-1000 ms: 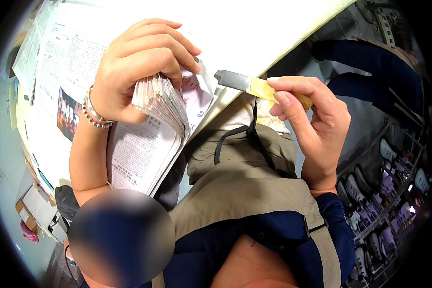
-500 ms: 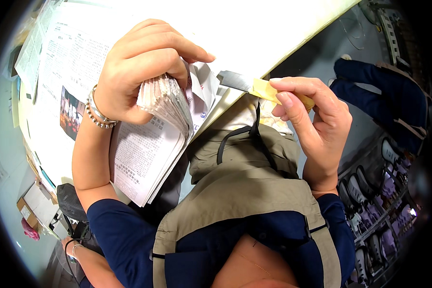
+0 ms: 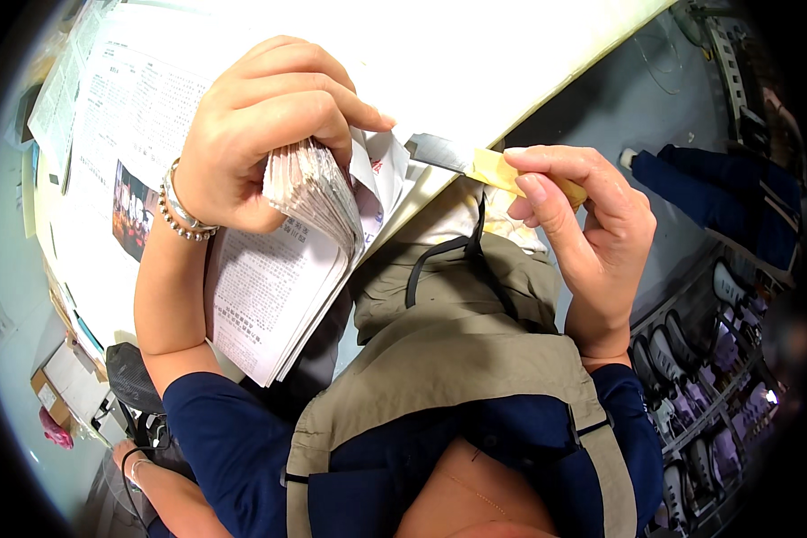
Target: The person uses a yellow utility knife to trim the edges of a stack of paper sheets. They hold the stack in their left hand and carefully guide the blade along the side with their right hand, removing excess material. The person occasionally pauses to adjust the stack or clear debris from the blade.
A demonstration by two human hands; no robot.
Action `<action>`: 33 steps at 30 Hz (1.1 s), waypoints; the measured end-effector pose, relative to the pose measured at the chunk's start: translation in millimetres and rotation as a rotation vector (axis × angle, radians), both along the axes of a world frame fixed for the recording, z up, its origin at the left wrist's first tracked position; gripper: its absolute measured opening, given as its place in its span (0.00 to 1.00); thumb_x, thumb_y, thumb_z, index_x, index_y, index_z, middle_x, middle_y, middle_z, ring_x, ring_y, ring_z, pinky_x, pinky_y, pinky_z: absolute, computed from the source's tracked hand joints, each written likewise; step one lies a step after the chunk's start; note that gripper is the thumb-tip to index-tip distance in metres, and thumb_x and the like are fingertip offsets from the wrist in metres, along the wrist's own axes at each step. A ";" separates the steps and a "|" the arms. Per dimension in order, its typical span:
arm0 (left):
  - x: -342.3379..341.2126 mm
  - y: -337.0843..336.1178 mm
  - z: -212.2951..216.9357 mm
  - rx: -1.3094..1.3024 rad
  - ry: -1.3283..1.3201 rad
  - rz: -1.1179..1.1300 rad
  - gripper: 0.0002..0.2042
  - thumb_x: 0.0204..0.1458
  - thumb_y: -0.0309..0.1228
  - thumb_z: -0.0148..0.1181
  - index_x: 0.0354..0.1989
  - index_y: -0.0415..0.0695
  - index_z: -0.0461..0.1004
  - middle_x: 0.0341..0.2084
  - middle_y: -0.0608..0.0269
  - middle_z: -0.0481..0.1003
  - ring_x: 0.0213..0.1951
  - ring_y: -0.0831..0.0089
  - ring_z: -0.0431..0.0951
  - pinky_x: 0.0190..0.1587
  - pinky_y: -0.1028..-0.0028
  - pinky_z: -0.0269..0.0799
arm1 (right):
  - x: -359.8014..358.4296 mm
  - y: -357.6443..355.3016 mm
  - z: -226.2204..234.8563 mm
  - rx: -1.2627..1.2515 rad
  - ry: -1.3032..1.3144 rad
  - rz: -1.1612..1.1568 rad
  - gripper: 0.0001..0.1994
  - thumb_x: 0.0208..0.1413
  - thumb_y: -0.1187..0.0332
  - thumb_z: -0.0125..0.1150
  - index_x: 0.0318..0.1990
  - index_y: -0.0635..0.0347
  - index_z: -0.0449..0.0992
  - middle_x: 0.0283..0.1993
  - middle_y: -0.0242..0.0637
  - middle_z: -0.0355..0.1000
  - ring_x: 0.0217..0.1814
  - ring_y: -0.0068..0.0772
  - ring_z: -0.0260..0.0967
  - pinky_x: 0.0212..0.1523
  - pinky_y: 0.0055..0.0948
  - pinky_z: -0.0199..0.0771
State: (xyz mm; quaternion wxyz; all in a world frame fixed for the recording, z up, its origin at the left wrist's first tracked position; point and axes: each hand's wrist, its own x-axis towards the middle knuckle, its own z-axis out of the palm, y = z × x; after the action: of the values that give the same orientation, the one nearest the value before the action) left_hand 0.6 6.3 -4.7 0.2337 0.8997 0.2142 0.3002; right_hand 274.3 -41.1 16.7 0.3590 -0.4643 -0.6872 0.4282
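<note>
My left hand (image 3: pixel 273 117) is closed around a thick wad of newspaper sheets (image 3: pixel 269 278). The upper part of the wad is bent over, and its layered edges stick out beneath the fingers. Between thumb and fingers, my right hand (image 3: pixel 592 211) pinches a knife by its yellow-wrapped grip (image 3: pixel 498 170). The flat metal knife blade (image 3: pixel 439 151) points left toward the papers. Its tip lies close to the folded sheets at the table edge; I cannot tell whether they touch.
More newspaper sheets (image 3: pixel 134 99) lie on the pale table (image 3: pixel 475 54) at the left. On the right stands a rack of shoes (image 3: pixel 681 359), with a person in dark blue clothing (image 3: pixel 717 188) beyond it. Another person's forearm (image 3: pixel 175 493) shows at the lower left.
My left hand and the folded sheets have shifted very slightly. The knife stays almost where it was. At the right, the person in dark blue has moved.
</note>
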 end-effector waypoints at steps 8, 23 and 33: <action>-0.6 -0.4 1.7 0.007 -0.002 -0.002 0.10 0.41 0.39 0.57 0.18 0.47 0.68 0.31 0.55 0.80 0.30 0.65 0.75 0.32 0.70 0.67 | -0.4 0.1 0.6 -0.005 0.004 -0.005 0.07 0.52 0.82 0.58 0.39 0.66 0.79 0.28 0.37 0.75 0.26 0.22 0.73 0.26 0.19 0.69; -2.2 0.2 -0.6 0.000 -0.009 -0.011 0.16 0.44 0.47 0.57 0.18 0.47 0.69 0.31 0.56 0.81 0.29 0.66 0.74 0.31 0.70 0.66 | 1.5 2.7 0.0 -0.004 0.033 -0.024 0.07 0.53 0.81 0.58 0.39 0.67 0.78 0.29 0.36 0.75 0.26 0.20 0.73 0.25 0.18 0.69; -0.5 0.2 -1.6 -0.008 -0.009 -0.005 0.24 0.48 0.57 0.52 0.18 0.46 0.68 0.30 0.56 0.81 0.29 0.64 0.73 0.32 0.69 0.66 | -3.9 21.3 22.2 0.127 -0.151 0.032 0.05 0.53 0.77 0.59 0.34 0.67 0.79 0.29 0.35 0.75 0.24 0.18 0.69 0.27 0.16 0.67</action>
State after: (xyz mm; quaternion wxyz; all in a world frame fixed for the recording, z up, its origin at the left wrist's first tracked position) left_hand 0.0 6.5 -6.3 0.2389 0.8979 0.2122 0.3029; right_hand 270.4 -19.8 38.9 0.3280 -0.4604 -0.7454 0.3534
